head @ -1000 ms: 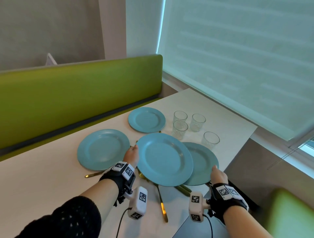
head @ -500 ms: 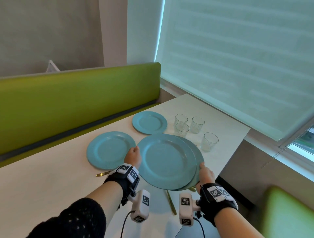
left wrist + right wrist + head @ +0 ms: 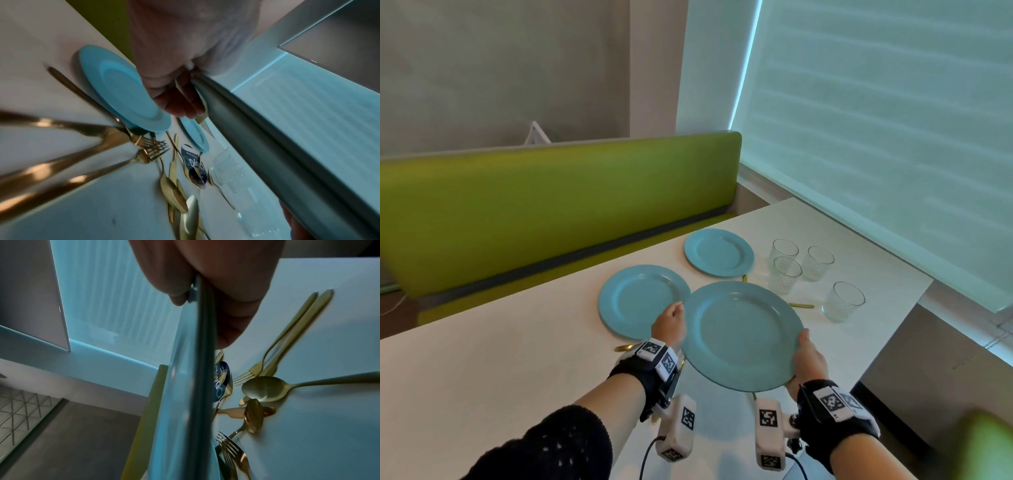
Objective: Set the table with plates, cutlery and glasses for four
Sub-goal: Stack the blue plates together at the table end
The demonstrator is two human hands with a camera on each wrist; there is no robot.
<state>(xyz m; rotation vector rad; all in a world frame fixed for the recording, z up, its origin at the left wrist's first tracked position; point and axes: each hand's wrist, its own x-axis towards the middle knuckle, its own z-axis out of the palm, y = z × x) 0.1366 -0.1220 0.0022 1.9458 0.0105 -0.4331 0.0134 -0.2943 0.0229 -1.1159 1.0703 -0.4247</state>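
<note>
Two teal plates lie stacked as one pile (image 3: 739,335), lifted above the white table (image 3: 482,377). My left hand (image 3: 669,325) grips the pile's left rim and my right hand (image 3: 808,356) grips its right rim. The right wrist view shows both rims (image 3: 185,402) pinched between thumb and fingers. Two more teal plates (image 3: 643,299) (image 3: 717,251) lie flat on the table. Several clear glasses (image 3: 786,279) stand behind the pile on the right. Gold cutlery (image 3: 152,146) lies scattered on the table below the pile, mostly hidden in the head view.
A green bench back (image 3: 551,205) runs along the far side of the table. A window blind (image 3: 876,137) fills the right. The table's right edge (image 3: 893,325) drops off just past the nearest glass (image 3: 844,301). A round blue sticker (image 3: 221,382) lies among the cutlery.
The right hand's plate slid left under the left hand's plate, so the two now form one pile. Both hands have raised it a little.
</note>
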